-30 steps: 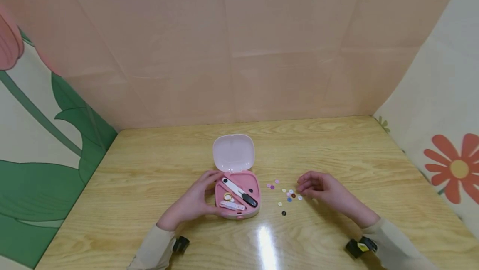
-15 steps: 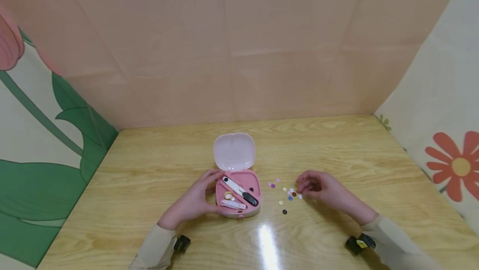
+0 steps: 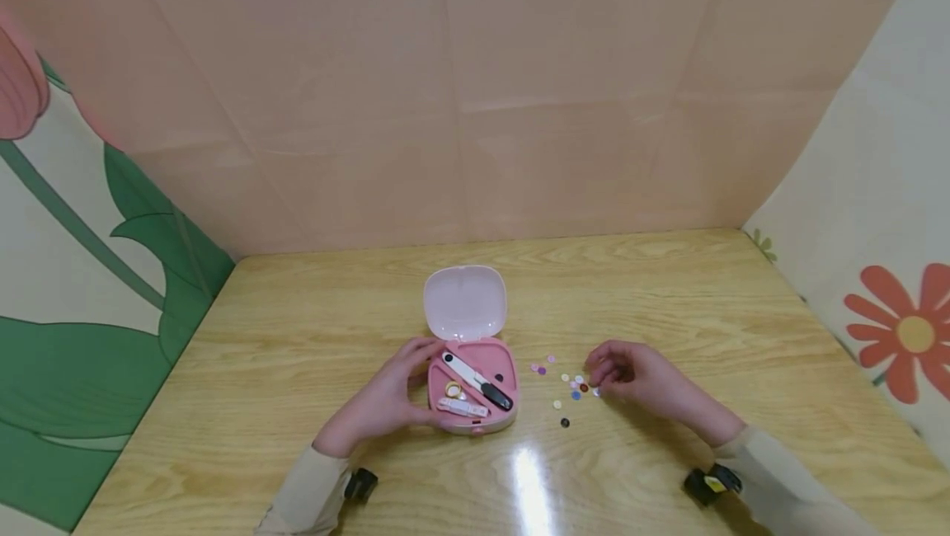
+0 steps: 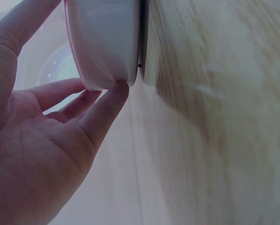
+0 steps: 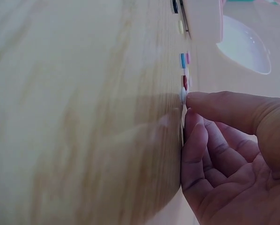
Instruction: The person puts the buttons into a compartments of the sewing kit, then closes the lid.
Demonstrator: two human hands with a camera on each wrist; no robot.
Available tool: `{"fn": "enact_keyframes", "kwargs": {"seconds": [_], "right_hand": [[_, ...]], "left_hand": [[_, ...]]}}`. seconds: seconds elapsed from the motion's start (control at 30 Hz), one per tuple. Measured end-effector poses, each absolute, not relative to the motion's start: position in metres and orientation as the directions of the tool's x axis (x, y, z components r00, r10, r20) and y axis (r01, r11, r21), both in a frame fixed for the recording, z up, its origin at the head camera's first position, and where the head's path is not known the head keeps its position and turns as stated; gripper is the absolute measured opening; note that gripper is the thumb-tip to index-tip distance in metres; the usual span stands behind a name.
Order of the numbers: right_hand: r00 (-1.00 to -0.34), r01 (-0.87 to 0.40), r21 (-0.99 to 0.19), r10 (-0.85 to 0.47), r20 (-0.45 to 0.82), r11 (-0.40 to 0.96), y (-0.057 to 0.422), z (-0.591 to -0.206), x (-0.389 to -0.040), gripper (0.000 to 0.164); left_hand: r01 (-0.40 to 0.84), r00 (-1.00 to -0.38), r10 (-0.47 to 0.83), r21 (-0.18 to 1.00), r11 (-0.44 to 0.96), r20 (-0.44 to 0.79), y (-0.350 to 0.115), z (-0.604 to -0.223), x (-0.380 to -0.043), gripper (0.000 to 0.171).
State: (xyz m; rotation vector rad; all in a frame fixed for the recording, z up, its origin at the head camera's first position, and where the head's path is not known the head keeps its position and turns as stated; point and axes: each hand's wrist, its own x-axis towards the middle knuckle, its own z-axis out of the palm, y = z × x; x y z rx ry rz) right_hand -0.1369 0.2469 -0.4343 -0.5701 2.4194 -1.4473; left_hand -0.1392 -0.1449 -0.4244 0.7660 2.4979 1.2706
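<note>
My left hand (image 3: 389, 396) holds a pink box (image 3: 507, 350) by its left side, thumb at the front and fingers toward the back; in the left wrist view fingertips press its pale wall (image 4: 107, 42). The lid (image 3: 465, 303) stands open behind. Inside lie a white tool with a black end (image 3: 475, 379), a gold-rimmed round piece (image 3: 453, 389), a slim white-and-pink piece (image 3: 463, 407) and a dark button (image 3: 499, 378). My right hand (image 3: 641, 373) is low over scattered buttons (image 3: 576, 395), its thumb and curled forefinger pinching the edge of a white button (image 5: 183, 95) at the tabletop.
Between box and right hand lie several small buttons, including a black button (image 3: 565, 422) nearest me and a purple button (image 3: 542, 370) toward the box. The wooden table (image 3: 297, 313) meets a pink backdrop (image 3: 445, 148) behind and flowered sheets at both sides.
Almost nothing differs. My right hand has shifted very slightly left beside the buttons, while my left hand stays on the box.
</note>
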Motion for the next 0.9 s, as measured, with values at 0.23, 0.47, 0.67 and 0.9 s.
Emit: {"fn": "enact_keyframes", "kwargs": {"seconds": [0.23, 0.47, 0.67, 0.9], "right_hand": [[-0.888, -0.197, -0.878, -0.459, -0.028, 0.435, 0.2447, -0.4365, -0.1372, 0.032], [-0.888, -0.189, -0.877, -0.458, -0.039, 0.442, 0.2444, -0.436, -0.1366, 0.032], [-0.887, -0.196, -0.863, -0.459, -0.046, 0.466, 0.2444, -0.4352, -0.1368, 0.032], [-0.888, -0.219, -0.849, -0.459, -0.031, 0.48, 0.2434, -0.4344, -0.1365, 0.029]], "left_hand": [[0.326, -0.837, 0.548, 0.812, 0.484, 0.009, -0.1448, -0.4246, -0.1386, 0.1], [0.306, -0.84, 0.543, 0.813, 0.496, -0.016, -0.1448, -0.4241, -0.1386, 0.098], [0.309, -0.84, 0.542, 0.807, 0.502, -0.016, -0.145, -0.4236, -0.1382, 0.098], [0.31, -0.842, 0.54, 0.806, 0.504, -0.013, -0.1449, -0.424, -0.1386, 0.098]]}}
